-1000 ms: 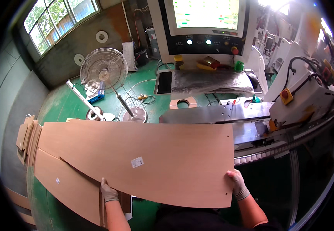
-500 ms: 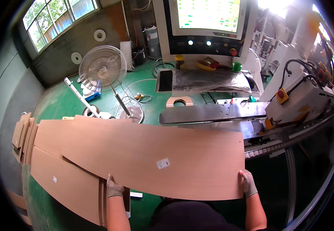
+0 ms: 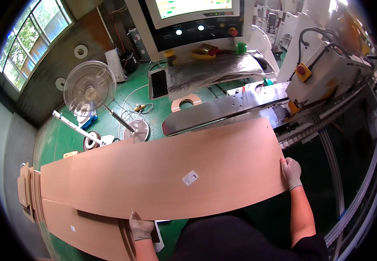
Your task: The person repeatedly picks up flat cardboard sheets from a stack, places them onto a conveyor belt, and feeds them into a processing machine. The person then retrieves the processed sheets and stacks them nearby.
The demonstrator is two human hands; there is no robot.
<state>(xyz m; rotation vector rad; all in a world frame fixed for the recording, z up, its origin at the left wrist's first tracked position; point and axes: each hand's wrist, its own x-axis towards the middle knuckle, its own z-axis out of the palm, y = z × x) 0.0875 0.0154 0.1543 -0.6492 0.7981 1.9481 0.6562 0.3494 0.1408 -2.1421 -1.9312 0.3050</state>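
Observation:
A long wood-coloured panel (image 3: 153, 174) with a white label on its face lies across my front, gripped in both hands. My left hand (image 3: 141, 227), gloved, is closed on its near edge, thumb on top and fingers hidden beneath. At the right end, my right hand (image 3: 291, 173), gloved too, is wrapped round the short edge. The panel's left part overlaps a stack of similar panels (image 3: 93, 230), one of which bears a small white label. Its right end is raised close to the steel bed of a machine (image 3: 227, 114).
A machine console (image 3: 192, 32) with a lit screen stands ahead. Under it a tray (image 3: 214, 76) carries a plastic-covered keyboard. A standing fan (image 3: 90, 89) is at the left. The machine's rail (image 3: 310, 132) runs along the right. More panels (image 3: 29, 193) stand at far left.
The panel's right end has swung up and away from me, with my right hand moving along. My left hand stays on the near edge. The view has turned to the right.

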